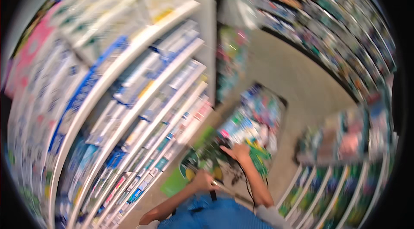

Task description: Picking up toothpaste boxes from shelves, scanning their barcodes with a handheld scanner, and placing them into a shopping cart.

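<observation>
The picture is blurred. My left hand is curled around the end of a pale handle bar, close to my blue garment. Further out, my right hand reaches over a loaded cart, thumb spread from the fingers. Beside it lie green and yellow packs; blur hides whether it grips anything. Beyond that hand, a pile of mixed colourful packages fills the cart. A dark item with green and yellow round shapes sits by my left hand. A thin black cord hangs along my right forearm.
White shelves of boxed and packed goods rise on the left. Curved racks of small products stand at the far right. Nearer right is a shelf unit with green packs. Beige floor runs between them.
</observation>
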### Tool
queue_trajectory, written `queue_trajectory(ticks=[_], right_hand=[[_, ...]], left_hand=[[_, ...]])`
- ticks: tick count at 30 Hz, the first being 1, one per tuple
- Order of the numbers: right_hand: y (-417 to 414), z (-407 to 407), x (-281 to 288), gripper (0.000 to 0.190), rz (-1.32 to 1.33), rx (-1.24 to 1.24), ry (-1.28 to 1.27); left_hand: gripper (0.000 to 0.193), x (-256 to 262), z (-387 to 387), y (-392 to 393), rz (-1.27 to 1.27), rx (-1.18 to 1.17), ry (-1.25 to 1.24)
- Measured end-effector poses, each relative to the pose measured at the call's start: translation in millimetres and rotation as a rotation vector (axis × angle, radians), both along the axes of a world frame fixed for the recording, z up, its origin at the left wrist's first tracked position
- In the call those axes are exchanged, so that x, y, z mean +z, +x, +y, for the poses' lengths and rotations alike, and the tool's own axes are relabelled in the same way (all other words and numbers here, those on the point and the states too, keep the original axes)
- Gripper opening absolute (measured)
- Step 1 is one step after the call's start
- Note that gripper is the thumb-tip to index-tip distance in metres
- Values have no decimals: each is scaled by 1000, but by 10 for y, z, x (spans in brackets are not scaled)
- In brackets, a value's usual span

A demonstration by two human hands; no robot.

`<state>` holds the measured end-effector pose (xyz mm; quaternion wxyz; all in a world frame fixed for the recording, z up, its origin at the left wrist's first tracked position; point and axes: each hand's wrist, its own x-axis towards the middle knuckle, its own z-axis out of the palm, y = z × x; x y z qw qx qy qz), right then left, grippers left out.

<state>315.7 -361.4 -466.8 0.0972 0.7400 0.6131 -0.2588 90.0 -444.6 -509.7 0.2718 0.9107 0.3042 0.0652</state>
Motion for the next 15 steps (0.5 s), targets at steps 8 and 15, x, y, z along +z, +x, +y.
queue_trajectory(ticks=[8, 15], right_hand=[[138, 325, -802, 76, 324, -68, -169], [329, 86, -259, 55, 978, -383, 14]], left_hand=[[74, -153, -146, -12, -81, 118, 244], [60, 97, -173, 5, 33, 249, 106]])
